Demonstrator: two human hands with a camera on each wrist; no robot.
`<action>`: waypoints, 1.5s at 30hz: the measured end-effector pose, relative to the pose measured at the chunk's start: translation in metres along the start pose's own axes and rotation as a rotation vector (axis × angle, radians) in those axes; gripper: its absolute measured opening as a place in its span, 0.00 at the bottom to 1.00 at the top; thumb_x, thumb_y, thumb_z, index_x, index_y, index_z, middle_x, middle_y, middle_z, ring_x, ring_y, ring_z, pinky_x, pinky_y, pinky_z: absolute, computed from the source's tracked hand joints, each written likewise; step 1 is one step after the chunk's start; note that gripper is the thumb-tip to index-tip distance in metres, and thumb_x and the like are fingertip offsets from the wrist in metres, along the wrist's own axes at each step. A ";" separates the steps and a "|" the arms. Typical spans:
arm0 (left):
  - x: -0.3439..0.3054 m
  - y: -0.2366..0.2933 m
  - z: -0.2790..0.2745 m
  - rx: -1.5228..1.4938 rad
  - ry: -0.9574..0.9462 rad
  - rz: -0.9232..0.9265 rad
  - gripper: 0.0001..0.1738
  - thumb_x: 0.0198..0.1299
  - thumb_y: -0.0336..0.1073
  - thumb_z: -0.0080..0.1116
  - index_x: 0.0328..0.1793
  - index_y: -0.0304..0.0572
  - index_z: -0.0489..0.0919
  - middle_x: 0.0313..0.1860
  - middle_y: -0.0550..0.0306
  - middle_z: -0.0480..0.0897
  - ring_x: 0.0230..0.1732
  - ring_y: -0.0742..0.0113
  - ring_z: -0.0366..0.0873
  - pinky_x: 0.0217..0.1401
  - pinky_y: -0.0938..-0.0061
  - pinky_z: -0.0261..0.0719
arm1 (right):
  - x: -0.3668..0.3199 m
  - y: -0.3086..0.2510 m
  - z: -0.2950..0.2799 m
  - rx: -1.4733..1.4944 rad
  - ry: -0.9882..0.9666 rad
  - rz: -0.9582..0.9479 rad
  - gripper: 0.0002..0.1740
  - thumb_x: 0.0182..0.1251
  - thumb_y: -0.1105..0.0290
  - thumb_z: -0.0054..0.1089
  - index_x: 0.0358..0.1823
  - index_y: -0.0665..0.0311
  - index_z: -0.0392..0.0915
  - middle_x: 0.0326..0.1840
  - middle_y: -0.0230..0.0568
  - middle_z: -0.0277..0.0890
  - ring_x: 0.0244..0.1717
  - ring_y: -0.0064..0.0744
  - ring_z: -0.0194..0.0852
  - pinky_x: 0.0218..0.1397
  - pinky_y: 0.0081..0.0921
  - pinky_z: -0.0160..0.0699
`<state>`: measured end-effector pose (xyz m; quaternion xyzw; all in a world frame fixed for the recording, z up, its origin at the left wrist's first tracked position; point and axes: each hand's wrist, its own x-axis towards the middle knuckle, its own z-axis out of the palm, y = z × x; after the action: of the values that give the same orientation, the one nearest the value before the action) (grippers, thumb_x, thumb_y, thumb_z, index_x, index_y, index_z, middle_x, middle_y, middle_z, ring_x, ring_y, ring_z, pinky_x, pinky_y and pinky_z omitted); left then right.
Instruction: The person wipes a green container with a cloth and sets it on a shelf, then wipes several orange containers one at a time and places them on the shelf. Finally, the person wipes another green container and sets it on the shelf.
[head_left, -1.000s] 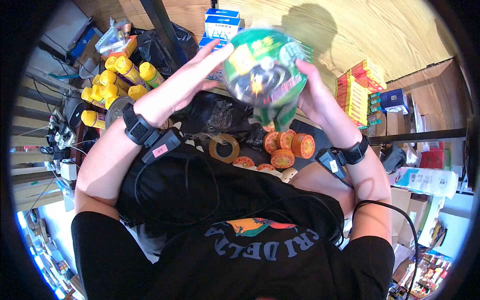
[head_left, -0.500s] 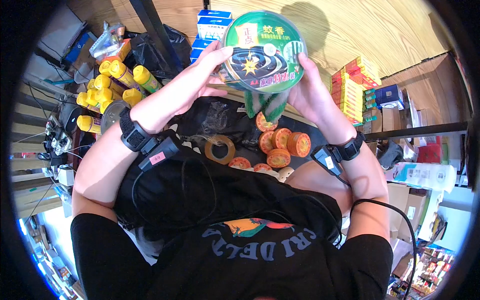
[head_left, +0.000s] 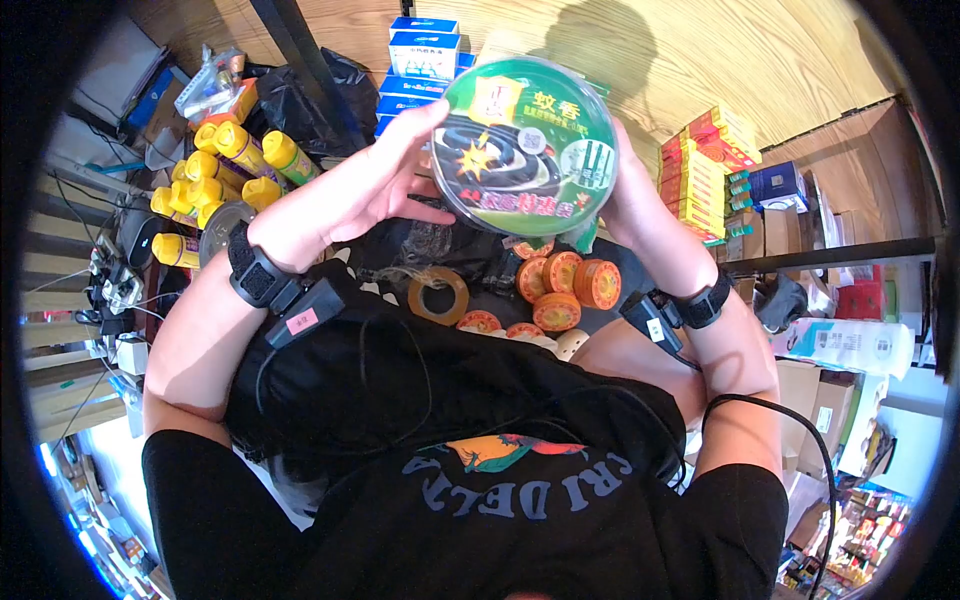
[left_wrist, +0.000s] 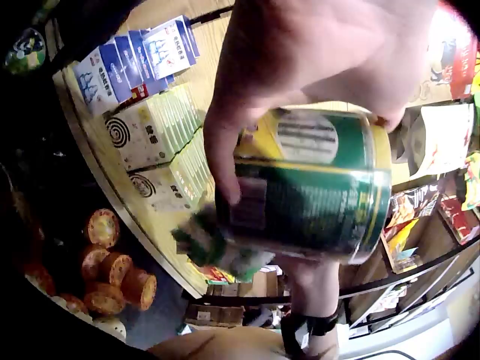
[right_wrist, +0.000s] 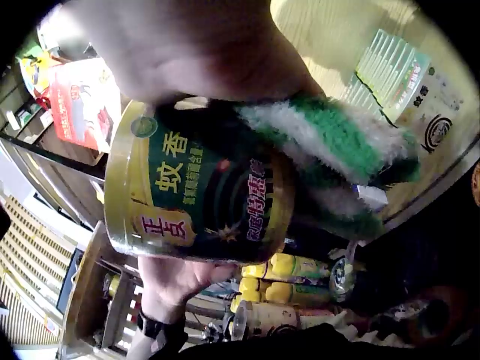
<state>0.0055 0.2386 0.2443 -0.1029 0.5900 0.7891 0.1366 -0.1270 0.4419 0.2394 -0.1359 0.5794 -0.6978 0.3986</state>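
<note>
A round green tub (head_left: 525, 150) with a clear lid and a printed coil is held up before the chest, its lid facing the head camera. My left hand (head_left: 385, 180) grips its left side; in the left wrist view, the thumb and fingers of the left hand (left_wrist: 322, 60) span the tub (left_wrist: 315, 195). On the other side my right hand (head_left: 630, 190) holds the tub, its fingers largely hidden behind it. A fluffy green-and-white cloth (right_wrist: 330, 142) lies between the right hand (right_wrist: 202, 52) and the tub (right_wrist: 202, 187) in the right wrist view.
Below the tub are several orange round tins (head_left: 560, 272) and a tape roll (head_left: 438, 296). Yellow-capped bottles (head_left: 235, 145) stand to the left. Blue boxes (head_left: 424, 55) are behind, and red-and-yellow boxes (head_left: 692, 190) sit at the right by a dark shelf edge (head_left: 830, 257).
The tub rose, then came down again, and its printed face has turned slightly clockwise. The cloth that hung below it is now mostly hidden in the head view. Both hands still hold the tub.
</note>
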 end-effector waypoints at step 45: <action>0.004 -0.001 -0.001 0.108 0.363 0.062 0.35 0.55 0.66 0.54 0.58 0.48 0.72 0.47 0.63 0.79 0.41 0.75 0.71 0.45 0.79 0.65 | 0.038 0.022 -0.082 -0.835 -0.462 0.091 0.28 0.71 0.47 0.46 0.62 0.57 0.71 0.52 0.37 0.75 0.50 0.25 0.71 0.52 0.23 0.73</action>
<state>0.0019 0.2388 0.2414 -0.2181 0.6492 0.7286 0.0089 -0.1963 0.4720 0.1848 -0.4103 0.7118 -0.3389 0.4584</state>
